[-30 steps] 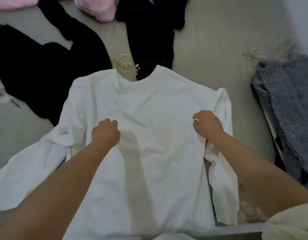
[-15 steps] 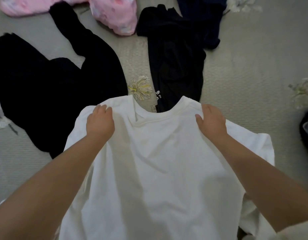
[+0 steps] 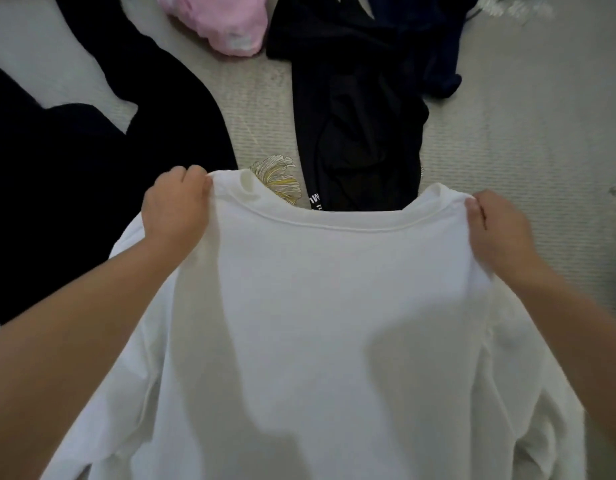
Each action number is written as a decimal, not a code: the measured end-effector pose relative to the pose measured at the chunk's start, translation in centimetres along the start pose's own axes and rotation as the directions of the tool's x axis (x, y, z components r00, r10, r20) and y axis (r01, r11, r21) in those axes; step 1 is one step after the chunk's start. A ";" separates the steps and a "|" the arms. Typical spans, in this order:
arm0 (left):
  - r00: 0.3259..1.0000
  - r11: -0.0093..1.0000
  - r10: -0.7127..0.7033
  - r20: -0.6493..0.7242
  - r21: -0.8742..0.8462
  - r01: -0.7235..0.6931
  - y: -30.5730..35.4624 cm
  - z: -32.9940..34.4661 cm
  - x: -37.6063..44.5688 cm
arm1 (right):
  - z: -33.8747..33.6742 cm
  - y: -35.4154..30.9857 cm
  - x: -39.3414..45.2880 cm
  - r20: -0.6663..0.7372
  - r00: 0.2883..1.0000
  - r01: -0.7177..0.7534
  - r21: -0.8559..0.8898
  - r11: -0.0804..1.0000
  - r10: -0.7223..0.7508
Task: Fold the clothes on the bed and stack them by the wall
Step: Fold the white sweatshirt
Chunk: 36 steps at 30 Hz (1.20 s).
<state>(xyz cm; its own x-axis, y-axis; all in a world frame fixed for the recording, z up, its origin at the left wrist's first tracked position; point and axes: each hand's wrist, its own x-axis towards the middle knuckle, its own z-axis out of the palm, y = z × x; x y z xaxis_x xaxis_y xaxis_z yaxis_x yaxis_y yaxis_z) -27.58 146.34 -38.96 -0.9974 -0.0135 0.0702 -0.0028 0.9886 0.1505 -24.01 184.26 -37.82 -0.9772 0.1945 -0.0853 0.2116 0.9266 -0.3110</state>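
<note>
We hold the white shirt (image 3: 317, 323) on the bed (image 3: 507, 150) by both shoulders; left hand (image 3: 174, 209) and right hand (image 3: 497, 230) fingers clamped on the cloth, so it spreads flat for folding.

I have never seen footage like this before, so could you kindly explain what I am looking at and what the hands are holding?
There is no machine here: a person wears a camera on the head, looking down at their own two bare arms. The left hand and the right hand each grip a shoulder of a white long-sleeved top, near its neckline. It lies over a pale bedspread. Beyond it lie a large black garment, a black garment with white lettering, something dark navy and a pink piece.
</note>
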 end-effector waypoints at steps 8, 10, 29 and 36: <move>0.996 0.986 -0.030 0.083 0.166 0.016 1.5 3.9 3.4 | 4.3 0.4 3.7 0.050 0.999 0.000 -0.372 0.928 0.020; 0.994 0.979 -0.033 0.106 0.206 0.011 1.1 4.9 3.5 | 5.6 0.7 3.9 0.056 0.998 0.039 -0.442 0.896 -0.016; 0.956 0.984 0.163 0.242 0.028 -0.174 -0.5 3.6 -20.3 | 11.7 -14.3 -18.4 0.296 0.882 0.433 -0.200 0.879 -0.367; 0.928 0.989 0.130 0.348 0.022 -0.147 -0.7 2.9 -19.9 | 12.7 -14.0 -18.7 0.359 0.866 0.453 -0.270 0.850 -0.347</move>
<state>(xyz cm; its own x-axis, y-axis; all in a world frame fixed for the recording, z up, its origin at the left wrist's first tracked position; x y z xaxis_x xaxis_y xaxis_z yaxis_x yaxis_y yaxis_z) -7.91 146.35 -43.37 -0.9512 0.1687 -0.2583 0.1426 0.9829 0.1167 -8.43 163.54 -43.89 -0.9134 -0.2689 -0.3057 -0.2675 0.9624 -0.0472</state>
